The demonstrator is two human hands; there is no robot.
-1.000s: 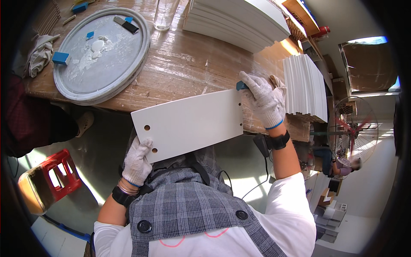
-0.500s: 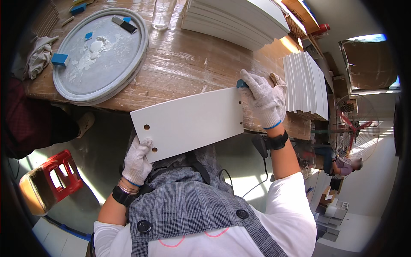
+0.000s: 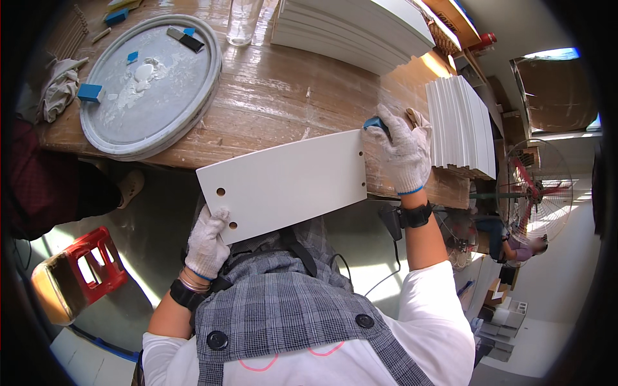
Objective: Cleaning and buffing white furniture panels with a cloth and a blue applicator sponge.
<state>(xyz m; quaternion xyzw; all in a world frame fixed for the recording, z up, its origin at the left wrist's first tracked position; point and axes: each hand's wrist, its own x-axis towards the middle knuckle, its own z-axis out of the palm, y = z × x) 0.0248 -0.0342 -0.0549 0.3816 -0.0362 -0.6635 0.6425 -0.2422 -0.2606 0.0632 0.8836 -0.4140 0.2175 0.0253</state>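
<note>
A white panel [image 3: 290, 183] with small round holes at both ends lies across the table's front edge and reaches toward my body. Gloved in white knit, my left hand [image 3: 207, 241] is closed on the panel's near left corner, beside two holes. My right hand [image 3: 405, 145], in a similar glove, grips a small blue sanding block [image 3: 376, 123] just beyond the panel's far right corner. The block's lower part is hidden behind my fingers. Whether it touches the panel, I cannot tell.
On the wooden table [image 3: 277, 83] stand a round grey lid [image 3: 103, 125] with white paste and a scraper, a clear glass [image 3: 244, 22], and stacked white panels [image 3: 460, 125]. A crumpled cloth [image 3: 61, 90] lies far left. A red-framed stool [image 3: 96, 267], a person [image 3: 524, 249] and a fan [image 3: 534, 190] are around.
My right hand has turned the blue block slightly and shifted it a little to the right, away from the panel's corner. The panel and my left hand stay nearly in place.
</note>
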